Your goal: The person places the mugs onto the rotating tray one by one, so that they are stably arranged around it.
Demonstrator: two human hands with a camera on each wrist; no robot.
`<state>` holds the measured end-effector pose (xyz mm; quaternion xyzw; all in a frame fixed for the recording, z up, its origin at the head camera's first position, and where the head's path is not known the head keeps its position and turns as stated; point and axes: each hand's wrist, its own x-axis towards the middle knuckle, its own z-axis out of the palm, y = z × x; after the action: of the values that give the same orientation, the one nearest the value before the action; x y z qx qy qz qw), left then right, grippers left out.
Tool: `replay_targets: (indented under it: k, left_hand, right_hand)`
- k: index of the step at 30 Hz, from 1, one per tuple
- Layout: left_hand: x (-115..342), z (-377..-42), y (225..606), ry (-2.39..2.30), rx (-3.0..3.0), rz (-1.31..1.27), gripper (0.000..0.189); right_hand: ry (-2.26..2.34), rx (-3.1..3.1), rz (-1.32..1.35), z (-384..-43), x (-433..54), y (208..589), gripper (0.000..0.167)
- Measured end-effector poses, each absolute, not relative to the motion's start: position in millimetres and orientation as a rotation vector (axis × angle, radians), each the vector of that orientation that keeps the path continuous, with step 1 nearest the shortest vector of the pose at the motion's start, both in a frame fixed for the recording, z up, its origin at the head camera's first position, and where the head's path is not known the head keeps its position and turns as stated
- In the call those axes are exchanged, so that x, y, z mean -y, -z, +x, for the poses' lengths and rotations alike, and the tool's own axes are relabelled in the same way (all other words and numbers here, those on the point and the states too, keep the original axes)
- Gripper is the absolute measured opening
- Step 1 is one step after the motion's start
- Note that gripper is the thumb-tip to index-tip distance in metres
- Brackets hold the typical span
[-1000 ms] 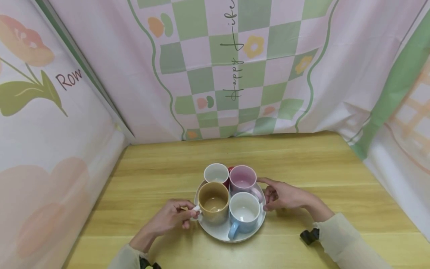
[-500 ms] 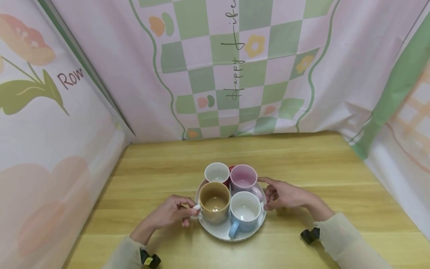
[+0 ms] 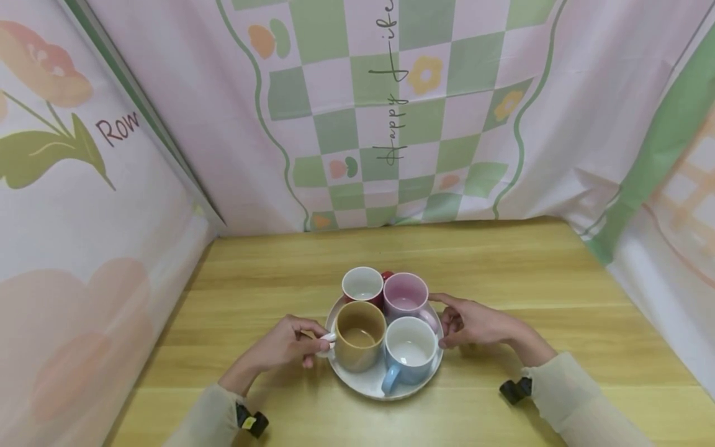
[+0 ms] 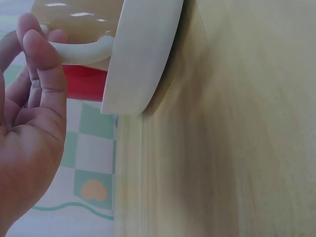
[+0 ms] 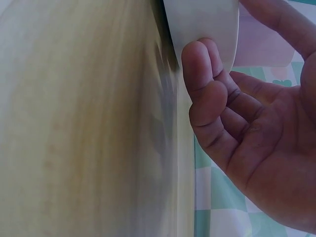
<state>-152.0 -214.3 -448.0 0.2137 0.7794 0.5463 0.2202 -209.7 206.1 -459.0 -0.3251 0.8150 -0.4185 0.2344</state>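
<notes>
A round white plate (image 3: pixel 365 388) bears several mugs. My left hand (image 3: pixel 287 344) pinches the white handle (image 4: pixel 86 52) of the tan mug (image 3: pixel 360 357) at the plate's left. Beside it stands a light-blue mug (image 3: pixel 410 366) with a white inside. Behind are a pink mug (image 3: pixel 406 288) and a red mug (image 3: pixel 363 284) with a white inside, partly hidden by the tan one. At the plate's right edge is my right hand (image 3: pixel 472 323), its index finger reaching beside the pink mug. In the right wrist view, its bent fingers (image 5: pixel 197 64) overlap the plate's outer wall.
The plate stands on a wood-grain table (image 3: pixel 268 267). Printed cloths hang around it, with a green checkered one (image 3: pixel 385 124) behind and a flowered one (image 3: pixel 67 248) at the left.
The tan mug has shifted slightly right on the plate with my left hand at its handle, and the blue mug a little too. My right hand stays at the plate's edge.
</notes>
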Motion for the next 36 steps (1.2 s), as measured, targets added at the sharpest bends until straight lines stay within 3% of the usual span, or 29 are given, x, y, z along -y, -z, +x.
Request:
replay_targets:
  k: [18,36]
  left_hand:
    - [218,-173,458,-1.501,-2.126,0.784,0.02]
    - [215,-181,460,-1.478,-2.106,0.72,0.025]
  right_hand:
    - [1.15,-2.236,-0.935,-211,-206,460,0.096]
    - [1.125,-2.257,-0.93,-212,-206,462,0.095]
